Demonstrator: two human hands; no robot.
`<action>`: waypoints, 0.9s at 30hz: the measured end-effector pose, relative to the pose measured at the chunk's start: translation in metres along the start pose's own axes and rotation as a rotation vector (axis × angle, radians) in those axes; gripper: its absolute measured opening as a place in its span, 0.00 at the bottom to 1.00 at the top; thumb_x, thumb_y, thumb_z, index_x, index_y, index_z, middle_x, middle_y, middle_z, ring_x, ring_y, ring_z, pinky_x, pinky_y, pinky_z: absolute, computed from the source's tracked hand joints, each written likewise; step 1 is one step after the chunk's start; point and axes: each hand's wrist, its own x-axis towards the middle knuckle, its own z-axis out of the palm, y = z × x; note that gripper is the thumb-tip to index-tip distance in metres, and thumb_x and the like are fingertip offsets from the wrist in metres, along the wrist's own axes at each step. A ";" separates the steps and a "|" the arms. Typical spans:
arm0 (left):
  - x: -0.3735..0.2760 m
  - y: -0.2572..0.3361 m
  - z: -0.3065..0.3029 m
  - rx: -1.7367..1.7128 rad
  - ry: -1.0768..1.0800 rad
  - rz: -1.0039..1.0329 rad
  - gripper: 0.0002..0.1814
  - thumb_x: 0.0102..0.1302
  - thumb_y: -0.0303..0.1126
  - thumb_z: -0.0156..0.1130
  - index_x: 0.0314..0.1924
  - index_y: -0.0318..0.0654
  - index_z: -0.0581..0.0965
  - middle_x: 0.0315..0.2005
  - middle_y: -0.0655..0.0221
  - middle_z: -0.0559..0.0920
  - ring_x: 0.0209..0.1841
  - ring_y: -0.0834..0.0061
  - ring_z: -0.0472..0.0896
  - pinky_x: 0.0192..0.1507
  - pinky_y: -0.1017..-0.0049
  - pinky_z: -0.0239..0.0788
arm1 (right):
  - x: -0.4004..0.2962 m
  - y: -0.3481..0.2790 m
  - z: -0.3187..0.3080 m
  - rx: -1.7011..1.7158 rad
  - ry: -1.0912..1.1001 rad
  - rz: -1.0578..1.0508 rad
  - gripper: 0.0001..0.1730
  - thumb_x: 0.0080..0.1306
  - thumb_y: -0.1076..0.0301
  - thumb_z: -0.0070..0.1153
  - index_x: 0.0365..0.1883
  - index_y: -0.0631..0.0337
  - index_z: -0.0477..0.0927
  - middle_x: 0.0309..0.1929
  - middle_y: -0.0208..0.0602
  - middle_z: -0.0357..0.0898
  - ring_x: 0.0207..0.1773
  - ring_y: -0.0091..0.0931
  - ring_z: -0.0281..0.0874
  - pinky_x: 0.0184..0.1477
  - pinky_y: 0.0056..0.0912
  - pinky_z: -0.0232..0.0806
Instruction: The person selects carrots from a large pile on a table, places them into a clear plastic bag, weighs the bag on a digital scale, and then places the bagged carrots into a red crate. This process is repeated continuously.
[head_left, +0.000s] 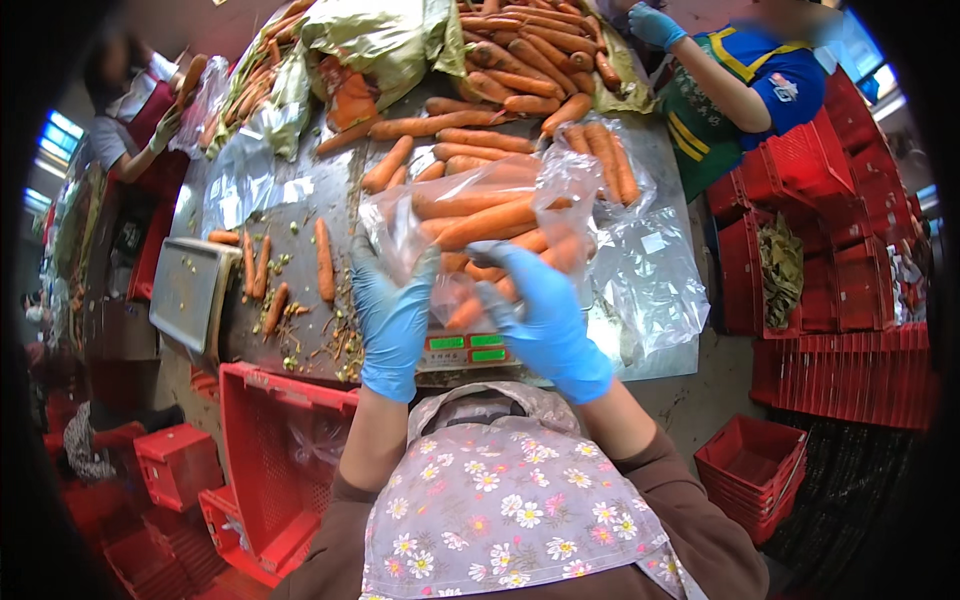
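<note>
A clear plastic bag (390, 225) filled with carrots (487, 225) lies in front of me, over a scale with a lit green display (466, 348). My left hand (394, 315), in a blue glove, holds the left side of the bag, its thumb towards the carrots. My right hand (551, 319), also gloved in blue, is at the bag's near right part. Its fingers curve over the lower carrots and its thumb stands apart. Whether those fingers grip the film or a carrot is hard to see.
Loose carrots (525, 60) are heaped at the table's far side. Another bag of carrots (611, 161) and flat plastic bags (649, 277) lie to the right. A second scale (191, 292) and scraps are left. Red crates (292, 450) stand around. Two co-workers (750, 97) (139, 112) stand across.
</note>
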 end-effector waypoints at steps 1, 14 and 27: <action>0.003 -0.002 0.003 -0.145 -0.048 -0.120 0.29 0.59 0.33 0.64 0.57 0.30 0.65 0.49 0.62 0.72 0.51 0.71 0.72 0.53 0.76 0.64 | 0.004 0.014 0.003 0.020 -0.039 0.006 0.21 0.64 0.67 0.53 0.54 0.66 0.70 0.49 0.44 0.75 0.52 0.36 0.73 0.55 0.34 0.63; 0.000 0.039 -0.020 -0.395 -0.041 -0.356 0.11 0.65 0.26 0.53 0.47 0.38 0.76 0.25 0.77 0.79 0.19 0.94 0.66 0.19 0.91 0.54 | 0.008 0.129 -0.089 0.372 0.093 0.599 0.13 0.68 0.71 0.48 0.48 0.69 0.74 0.42 0.34 0.78 0.44 0.20 0.73 0.48 0.21 0.65; 0.041 0.036 -0.002 -0.140 -0.079 -0.411 0.19 0.65 0.23 0.53 0.56 0.33 0.69 0.37 0.73 0.79 0.19 0.94 0.64 0.19 0.92 0.56 | 0.100 0.145 -0.105 0.720 0.311 0.368 0.11 0.65 0.67 0.50 0.25 0.60 0.79 0.18 0.25 0.72 0.19 0.15 0.65 0.24 0.15 0.58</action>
